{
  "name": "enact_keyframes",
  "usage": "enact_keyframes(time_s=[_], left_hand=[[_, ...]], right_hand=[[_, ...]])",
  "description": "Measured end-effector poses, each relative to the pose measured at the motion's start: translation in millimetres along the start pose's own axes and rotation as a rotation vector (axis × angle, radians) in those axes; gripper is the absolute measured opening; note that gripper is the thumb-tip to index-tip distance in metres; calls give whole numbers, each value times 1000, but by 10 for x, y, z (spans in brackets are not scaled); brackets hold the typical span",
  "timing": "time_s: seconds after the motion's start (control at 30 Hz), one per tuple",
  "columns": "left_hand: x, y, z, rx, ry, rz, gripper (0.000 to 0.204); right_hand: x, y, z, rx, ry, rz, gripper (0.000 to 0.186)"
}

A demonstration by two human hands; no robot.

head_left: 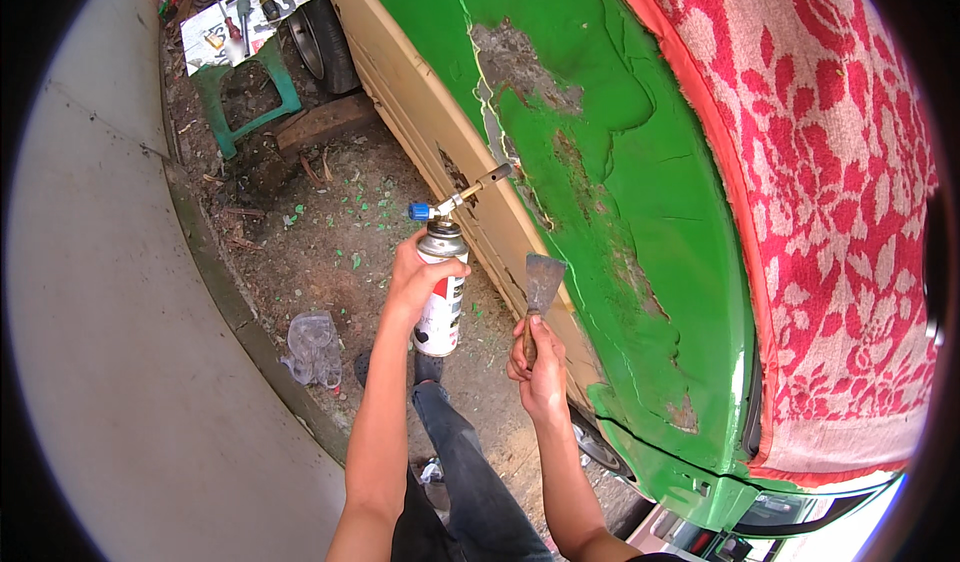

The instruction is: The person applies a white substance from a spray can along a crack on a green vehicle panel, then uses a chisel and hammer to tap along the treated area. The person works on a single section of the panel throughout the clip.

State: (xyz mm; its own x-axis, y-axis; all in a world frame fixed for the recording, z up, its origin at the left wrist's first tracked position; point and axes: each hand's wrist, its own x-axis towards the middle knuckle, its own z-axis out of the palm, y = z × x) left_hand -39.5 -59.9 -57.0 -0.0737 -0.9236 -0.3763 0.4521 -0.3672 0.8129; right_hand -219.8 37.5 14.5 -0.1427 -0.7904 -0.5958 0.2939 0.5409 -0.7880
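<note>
My left hand (408, 280) is wrapped round a gas torch, a white canister (440, 312) with a blue knob (419, 211) and a brass nozzle tube. The torch's dark tip (495, 175) points toward the edge of a green-painted car panel (690, 232). In my right hand (543, 372) is a putty knife (544, 280), held upright by its wooden handle, its worn blade over the panel's lower edge. Green paint on the panel is wrinkled and lifted, with bare grey patches (525, 67) showing. I cannot make out a flame.
A red-and-pink patterned cloth (800, 212) covers the car's right side. On the ground are green paint flakes, a crumpled clear plastic bag (314, 349) and a wooden block (325, 124). A green stool (235, 112) bears several tools. A pale wall (100, 292) rises at left.
</note>
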Motion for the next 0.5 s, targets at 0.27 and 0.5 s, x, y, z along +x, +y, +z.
enact_keyframes(time_s=[0.27, 0.5], left_hand=[[-24, -3, -4, 1, -14, 7, 34], [-136, 24, -92, -20, 24, -16, 35]], right_hand=[[-20, 20, 2, 2, -6, -2, 32], [-29, 18, 75, 108, -35, 79, 37]])
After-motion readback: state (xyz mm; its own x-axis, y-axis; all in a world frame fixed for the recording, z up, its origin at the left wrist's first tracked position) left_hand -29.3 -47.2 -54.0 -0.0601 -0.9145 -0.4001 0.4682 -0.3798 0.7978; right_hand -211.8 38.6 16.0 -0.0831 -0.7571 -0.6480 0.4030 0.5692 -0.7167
